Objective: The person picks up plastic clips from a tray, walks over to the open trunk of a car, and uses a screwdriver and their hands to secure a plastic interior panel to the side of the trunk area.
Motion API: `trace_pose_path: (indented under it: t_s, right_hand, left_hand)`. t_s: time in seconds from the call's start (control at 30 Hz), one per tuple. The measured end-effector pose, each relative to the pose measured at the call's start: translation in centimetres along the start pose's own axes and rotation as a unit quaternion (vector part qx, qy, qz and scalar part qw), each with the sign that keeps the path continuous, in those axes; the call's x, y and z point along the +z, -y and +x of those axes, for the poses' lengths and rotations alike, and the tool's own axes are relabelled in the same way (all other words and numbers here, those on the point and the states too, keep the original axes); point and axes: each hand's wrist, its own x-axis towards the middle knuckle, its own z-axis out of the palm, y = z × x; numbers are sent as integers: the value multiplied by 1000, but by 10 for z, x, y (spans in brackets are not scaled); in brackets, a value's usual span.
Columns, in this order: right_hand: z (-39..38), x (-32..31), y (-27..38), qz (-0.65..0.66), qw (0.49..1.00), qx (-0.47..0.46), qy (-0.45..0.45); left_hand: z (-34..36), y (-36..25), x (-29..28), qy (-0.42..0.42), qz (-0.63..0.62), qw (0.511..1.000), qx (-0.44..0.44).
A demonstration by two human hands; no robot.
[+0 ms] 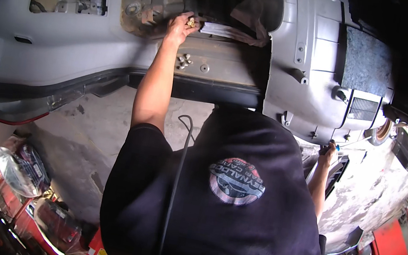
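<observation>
My left hand (178, 28) is raised over the rear cargo sill of a car, fingers closed around small brass-coloured metal pieces (192, 22). Just below it, a small heap of pale metal clips (184, 61) lies on the sill (225, 62). At the right, my right hand (327, 155) is closed on a dark tool with a blue end (337, 147); its exact kind is too small to tell. That hand is beside the lower edge of a large grey plastic trim panel (314, 107), which stands across the cargo opening.
Grey side trim (67, 47) with a square opening lines the left. A long dark hooked rod (178, 177) stands out in front of my shirt. Stained concrete floor (83, 146) lies below the bumper. Bagged parts (20, 173) are at lower left, red panels (390, 248) at lower right.
</observation>
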Motion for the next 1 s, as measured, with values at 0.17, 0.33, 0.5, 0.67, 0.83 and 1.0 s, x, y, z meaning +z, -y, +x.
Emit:
trace_pose_path:
  t_s: [0.17,0.33,0.5,0.67,0.83,1.0]
  right_hand:
    - [-1,3,-6,-11,997,-51,-59]
    - [-12,7,-5,26,997,-15,-70]
    - [-3,-3,-6,-22,994,-31,-98]
    - [58,-83,-27,-175,954,-205,-129]
    - [96,-110,-51,-187,954,-209,-110]
    - [118,-145,-60,-198,953,-212,-89]
  left_hand:
    - [-5,-3,1,13,-54,998,1]
    - [-14,-3,5,26,-22,999,35]
    - [-23,10,5,25,110,988,108]
    - [-19,16,-15,-18,166,975,146]
    - [-33,17,-54,-102,319,929,156]
    - [-62,32,-60,-59,574,799,169]
